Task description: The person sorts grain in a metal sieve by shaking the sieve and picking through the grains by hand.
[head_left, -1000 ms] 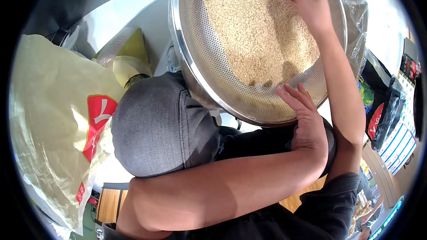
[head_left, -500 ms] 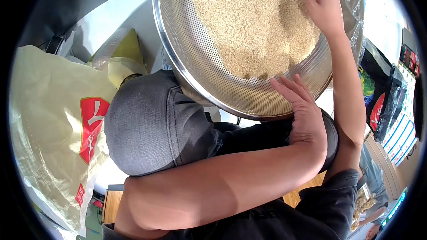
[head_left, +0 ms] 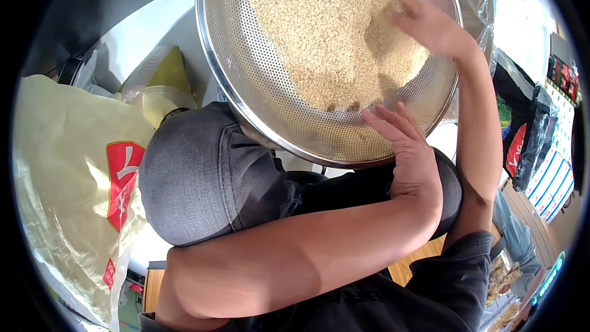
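Note:
A perforated metal colander (head_left: 270, 80) rests by my knees and holds a broad heap of pale grain (head_left: 313, 24). My right hand (head_left: 424, 21) is over the heap's right side, fingers curled into the grain, with some of it under and between them. My left hand (head_left: 409, 147) lies at the colander's near right edge, fingers spread and pointing toward the grain, holding nothing. Small dark hollows show in the heap's lower edge, near the left fingertips. The left forearm crosses in front of my body.
A large pale yellow bag (head_left: 67, 166) with a red label stands at the left. Behind it is a smaller green and clear bag (head_left: 163, 80). Clear plastic (head_left: 476, 12) lies beyond the colander's right rim. Another person (head_left: 519, 246) is at the lower right.
My right hand has moved down from the colander's upper right into the middle right of the heap. The colander and left hand have shifted slightly left in view.

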A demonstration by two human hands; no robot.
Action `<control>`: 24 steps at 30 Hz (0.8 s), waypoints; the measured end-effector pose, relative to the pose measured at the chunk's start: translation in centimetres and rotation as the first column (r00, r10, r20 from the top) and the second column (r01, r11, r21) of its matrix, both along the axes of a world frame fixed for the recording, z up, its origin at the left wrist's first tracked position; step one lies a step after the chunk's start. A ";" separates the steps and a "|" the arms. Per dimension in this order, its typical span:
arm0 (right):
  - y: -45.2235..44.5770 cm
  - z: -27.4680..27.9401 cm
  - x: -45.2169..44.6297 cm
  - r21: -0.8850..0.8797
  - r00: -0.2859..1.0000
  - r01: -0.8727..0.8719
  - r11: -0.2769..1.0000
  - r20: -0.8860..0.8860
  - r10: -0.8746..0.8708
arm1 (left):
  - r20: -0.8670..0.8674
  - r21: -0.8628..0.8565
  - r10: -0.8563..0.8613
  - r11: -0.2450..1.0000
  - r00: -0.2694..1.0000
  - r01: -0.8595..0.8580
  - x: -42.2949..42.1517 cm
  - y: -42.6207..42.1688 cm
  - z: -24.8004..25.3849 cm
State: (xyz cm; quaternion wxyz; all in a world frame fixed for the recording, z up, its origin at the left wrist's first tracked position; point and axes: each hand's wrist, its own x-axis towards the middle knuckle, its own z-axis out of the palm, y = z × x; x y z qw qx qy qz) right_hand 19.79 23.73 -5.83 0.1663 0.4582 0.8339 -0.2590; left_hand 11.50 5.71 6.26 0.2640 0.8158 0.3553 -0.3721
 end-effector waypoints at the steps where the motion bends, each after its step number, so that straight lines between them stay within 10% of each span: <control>1: -1.0 0.5 -0.8 -0.047 0.998 -0.054 0.997 0.010 0.055 | 0.006 -0.009 0.004 1.000 1.000 -0.003 0.0 0.0 -0.1; 5: -3.5 4.8 -4.9 -0.329 0.970 -0.107 0.938 0.174 0.172 | -0.019 0.036 0.030 0.999 0.999 -0.030 0.8 -0.6 -0.6; 8: -3.2 5.4 -4.2 -0.543 0.988 -0.152 0.825 -0.072 0.135 | -0.015 0.108 0.161 0.981 0.987 -0.158 1.8 -1.1 -1.5; 10: -2.0 4.3 -1.8 -0.480 0.899 -0.193 0.856 -0.436 -0.042 | -0.012 0.099 0.181 0.979 0.983 -0.179 1.6 -1.1 -1.5; 14: 0.0 3.9 1.4 -0.090 0.941 -0.021 0.996 -0.339 -0.011 | 0.016 0.140 0.202 0.969 0.979 -0.202 1.0 -1.5 -1.2; 24: 0.4 -3.0 0.9 0.040 0.852 0.220 0.975 -0.495 -0.171 | 0.092 0.261 0.361 0.891 0.928 -0.372 0.2 -4.1 -2.8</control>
